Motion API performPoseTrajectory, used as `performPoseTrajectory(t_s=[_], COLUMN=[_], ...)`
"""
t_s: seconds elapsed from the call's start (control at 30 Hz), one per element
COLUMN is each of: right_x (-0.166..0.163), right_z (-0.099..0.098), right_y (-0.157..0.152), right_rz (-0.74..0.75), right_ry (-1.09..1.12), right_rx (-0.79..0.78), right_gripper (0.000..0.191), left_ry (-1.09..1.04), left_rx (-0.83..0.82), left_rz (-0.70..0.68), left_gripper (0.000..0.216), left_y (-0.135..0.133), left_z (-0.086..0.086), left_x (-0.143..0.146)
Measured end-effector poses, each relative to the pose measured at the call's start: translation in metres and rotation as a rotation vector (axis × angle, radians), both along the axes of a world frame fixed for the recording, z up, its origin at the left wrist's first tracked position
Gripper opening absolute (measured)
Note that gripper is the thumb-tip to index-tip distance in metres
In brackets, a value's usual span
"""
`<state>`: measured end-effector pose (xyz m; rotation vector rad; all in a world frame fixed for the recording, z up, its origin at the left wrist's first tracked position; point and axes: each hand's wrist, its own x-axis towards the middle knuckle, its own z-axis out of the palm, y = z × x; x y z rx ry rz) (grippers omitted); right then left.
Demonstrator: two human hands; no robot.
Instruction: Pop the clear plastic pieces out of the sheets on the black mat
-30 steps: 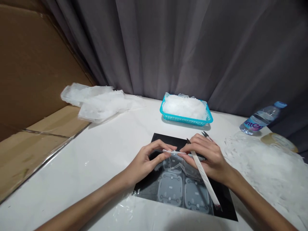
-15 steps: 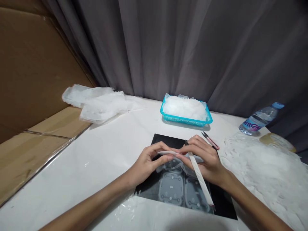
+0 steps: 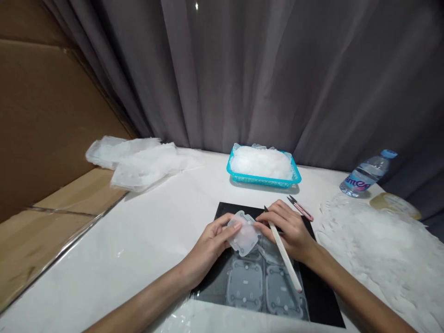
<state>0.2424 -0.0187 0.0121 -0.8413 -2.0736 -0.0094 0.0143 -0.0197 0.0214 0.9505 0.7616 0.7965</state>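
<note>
A translucent, rounded-square plastic piece with scalloped edges (image 3: 243, 245) is pinched in my left hand (image 3: 210, 240), its flat face tilted up toward me. My right hand (image 3: 289, 229) grips a craft knife (image 3: 285, 254) with a white handle; its dark blade points away and the handle slants back toward me. The right fingertips also touch the right edge of the plastic piece. Below both hands lies a black sheet (image 3: 322, 291), bearing similar plastic pieces (image 3: 245, 284) in or under clear film.
A blue basket (image 3: 263, 181) heaped with white pieces stands at the back. Pink-handled snips (image 3: 301, 209) lie right of the sheet, near a tilted-looking water bottle (image 3: 367, 175) and a pile of translucent pieces (image 3: 385, 249). White plastic bags (image 3: 142, 164) and cardboard (image 3: 65, 203) are left.
The plastic piece has turned from edge-on to showing its broad face. My right hand keeps the knife and stays by the piece's edge. The view has shifted slightly.
</note>
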Motion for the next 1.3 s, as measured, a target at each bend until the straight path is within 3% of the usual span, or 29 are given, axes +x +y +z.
performPoseTrajectory(t_s=[0.13,0.3,0.4,0.53,0.7,0.87,1.3], right_x=[0.009,0.017,0.014,-0.003,-0.027,-0.03,-0.026], right_z=[-0.03,-0.045,-0.037,-0.009,0.019,0.023,0.033], right_y=[0.018,0.026,0.02,0.0,-0.024,-0.029,-0.031], right_rz=[-0.139,-0.138,-0.133,-0.043,0.057,0.039,0.046], right_ry=[0.084,0.085,0.129,0.304,0.283,0.262,0.243], right_rx=[-0.105,-0.145,-0.169,-0.22,-0.119,-0.025,-0.003], right_gripper=[0.017,0.02,0.024,0.016,0.011,0.017,0.02], left_ry=[-0.029,-0.026,-0.011,0.008,0.051,0.06,0.168], left_rx=[-0.084,0.067,0.119,0.159,0.241,0.303,0.395], left_rz=[0.151,0.224,0.223,0.224,0.187,0.089,0.128], left_gripper=[0.025,0.028,0.024,0.025,0.028,0.023,0.013], left_y=[0.012,0.021,0.016,0.009,0.006,0.0,-0.005], left_z=[0.004,0.015,0.015,0.006,0.002,0.012,0.017], left_x=[-0.005,-0.009,-0.006,-0.002,-0.006,-0.005,-0.008])
